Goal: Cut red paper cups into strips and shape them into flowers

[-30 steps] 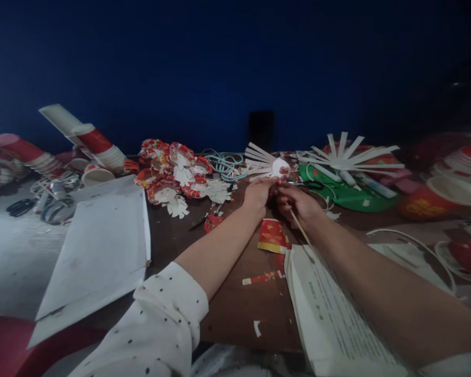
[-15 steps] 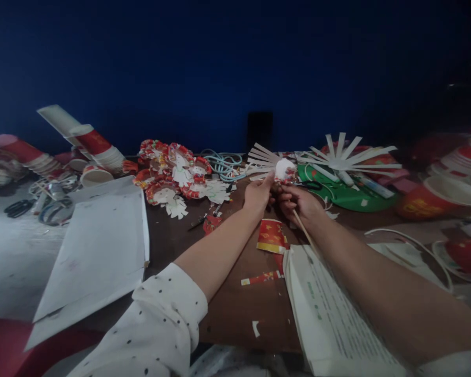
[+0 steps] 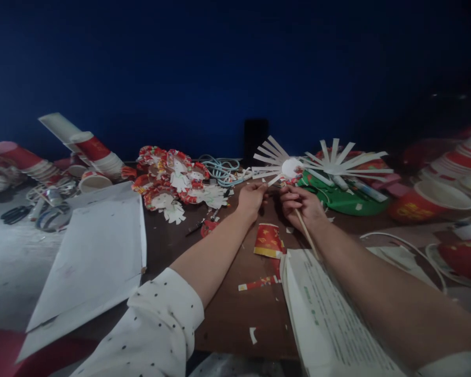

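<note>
A paper cup cut into white strips (image 3: 291,168) fans out just beyond my hands, its round white base facing me and some red print showing at its edge. My right hand (image 3: 304,207) is closed beneath it, fingers curled around a thin wooden stick (image 3: 306,230) that slants back toward my forearm. It also seems to support the cut cup's lower edge, though the contact is partly hidden. To the left, my left hand (image 3: 251,201) pinches at the end of one lower paper strip (image 3: 275,180).
A second fanned cup (image 3: 336,168) lies on a green sheet (image 3: 349,203). Red paper figures (image 3: 172,178) are heaped left of centre. A red cup piece (image 3: 268,240), a printed booklet (image 3: 322,303) and a white board (image 3: 90,251) lie nearer. Stacked cups (image 3: 94,149) stand left.
My left hand has moved left and back from the cut cup's base to a strip's end. The cup's white round base now shows more fully. The right hand keeps its stick.
</note>
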{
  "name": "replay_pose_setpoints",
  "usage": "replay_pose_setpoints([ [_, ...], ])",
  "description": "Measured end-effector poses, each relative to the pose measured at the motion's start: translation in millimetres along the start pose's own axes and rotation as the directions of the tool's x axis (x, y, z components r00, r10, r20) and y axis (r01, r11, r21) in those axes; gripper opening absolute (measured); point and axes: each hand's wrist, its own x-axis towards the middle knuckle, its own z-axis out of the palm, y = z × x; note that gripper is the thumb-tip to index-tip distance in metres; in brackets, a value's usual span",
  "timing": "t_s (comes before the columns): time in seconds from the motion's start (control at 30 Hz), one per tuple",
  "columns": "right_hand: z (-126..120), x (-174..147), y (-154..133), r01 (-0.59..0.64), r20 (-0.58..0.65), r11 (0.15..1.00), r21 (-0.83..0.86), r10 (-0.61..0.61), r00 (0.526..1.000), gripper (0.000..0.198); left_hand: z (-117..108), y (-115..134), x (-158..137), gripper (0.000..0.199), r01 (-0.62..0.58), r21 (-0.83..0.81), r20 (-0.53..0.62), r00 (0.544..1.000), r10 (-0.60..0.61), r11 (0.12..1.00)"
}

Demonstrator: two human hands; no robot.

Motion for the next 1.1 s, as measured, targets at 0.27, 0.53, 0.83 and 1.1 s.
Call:
replay_pose_setpoints([
  [0.27, 9, -5, 22, -0.003, -0.103, 0.964, -0.265, -0.025, 0.994, 0.012, -2, 0, 8, 0.015, 0.004, -0.191, -0.059, 0.998, -0.016, 0.982],
  [0.53, 13, -7, 28, 0.010, -0.064, 0.931, -0.365, -0.036, 0.997, 0.018, -3, -4, 10, 0.015, 0.013, -0.211, 0.092, 0.996, 0.007, 0.977],
  [0.83, 6, -1, 26, 0.182, -0.036, 0.853, -0.489, -0.228, 0.973, 0.025, -3, 3, 1, 0.010, 0.107, -0.137, 0.160, 0.983, -0.085, 0.985],
  [1.1, 5, 0, 23, 0.266, -0.074, 0.830, -0.491, -0.343, 0.936, 0.029, -2, 4, 2, 0.013, 0.133, -0.173, 0.135, 0.985, -0.110, 0.976],
])
